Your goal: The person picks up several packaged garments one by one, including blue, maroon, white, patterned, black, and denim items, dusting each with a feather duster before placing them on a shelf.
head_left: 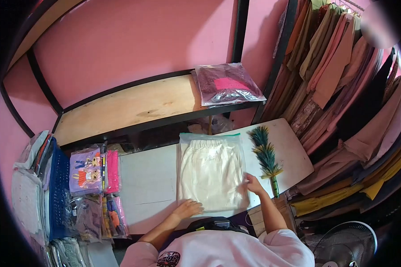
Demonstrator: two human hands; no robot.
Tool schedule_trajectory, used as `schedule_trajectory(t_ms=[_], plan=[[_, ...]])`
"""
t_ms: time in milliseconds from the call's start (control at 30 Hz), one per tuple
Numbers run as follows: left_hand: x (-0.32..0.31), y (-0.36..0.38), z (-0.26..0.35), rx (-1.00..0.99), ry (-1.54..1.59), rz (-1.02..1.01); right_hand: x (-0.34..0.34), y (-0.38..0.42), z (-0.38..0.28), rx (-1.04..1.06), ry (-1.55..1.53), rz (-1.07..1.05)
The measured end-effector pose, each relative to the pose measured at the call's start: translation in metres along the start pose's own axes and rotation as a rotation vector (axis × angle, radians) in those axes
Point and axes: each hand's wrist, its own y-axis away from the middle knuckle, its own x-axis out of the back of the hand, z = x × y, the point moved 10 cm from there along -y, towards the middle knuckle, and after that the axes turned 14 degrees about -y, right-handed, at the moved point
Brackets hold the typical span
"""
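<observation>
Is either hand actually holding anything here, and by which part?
Nothing is lifted. The left hand presses flat on the bagged white garment at its near bottom edge; the right hand rests on its right edge.

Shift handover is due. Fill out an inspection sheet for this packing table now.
Surface: white table, mostly bare.
Job's things: clear bag holding a folded cream garment, lying flat.
Clutter: green brush to the right; packed clothes at the left edge.
Grippers: left hand flat on the bag's near edge; right hand on its right edge.
Cables: nothing seen.
Surroundings: wooden shelf with a bagged dark garment; hanging clothes; fan.
</observation>
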Motion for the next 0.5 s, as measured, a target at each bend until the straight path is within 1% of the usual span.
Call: schedule_trajectory(t_ms=[33,67,100,133,167,200,233,267,300,333,367,400,433,467,500], plan=[[-0.006,0.008,-0.010,0.152,0.187,-0.036,0.026,0.014,0.005,-0.018,0.188,0.145],[-0.012,0.016,-0.019,0.305,0.375,-0.075,0.047,0.035,-0.005,-0.037,0.375,0.287],[-0.002,0.016,-0.018,0.311,0.381,-0.077,0.076,0.056,-0.016,0.119,0.613,0.509],[0.004,0.031,-0.041,0.602,0.278,-0.128,0.095,0.081,-0.028,0.283,0.847,0.729],[0.009,0.052,-0.060,0.890,0.167,-0.182,0.098,0.086,-0.027,0.279,0.847,0.721],[0.000,0.057,-0.057,0.893,0.170,-0.188,0.114,0.099,-0.020,0.114,0.890,0.846],[-0.009,0.080,-0.063,1.122,0.252,-0.062,0.129,0.115,-0.012,-0.057,0.931,0.965],[-0.021,0.106,-0.065,1.349,0.335,0.072,0.135,0.116,-0.002,-0.063,0.936,0.959],[-0.026,0.111,-0.062,1.415,0.334,0.086,0.139,0.107,0.017,-0.126,0.884,0.852],[-0.031,0.111,-0.059,1.420,0.337,0.085,0.141,0.099,0.036,-0.186,0.830,0.747],[-0.033,0.109,-0.058,1.447,0.378,0.083,0.144,0.096,0.039,-0.176,0.742,0.742],[-0.035,0.108,-0.056,1.474,0.418,0.081,0.148,0.093,0.040,-0.177,0.746,0.737],[-0.038,0.111,-0.054,1.480,0.419,0.079,0.152,0.091,0.039,-0.121,0.640,0.730],[-0.052,0.117,-0.052,1.482,0.500,0.032,0.154,0.087,0.038,-0.067,0.531,0.721],[-0.063,0.122,-0.050,1.481,0.580,-0.015,0.151,0.091,0.017,0.010,0.599,0.749]])
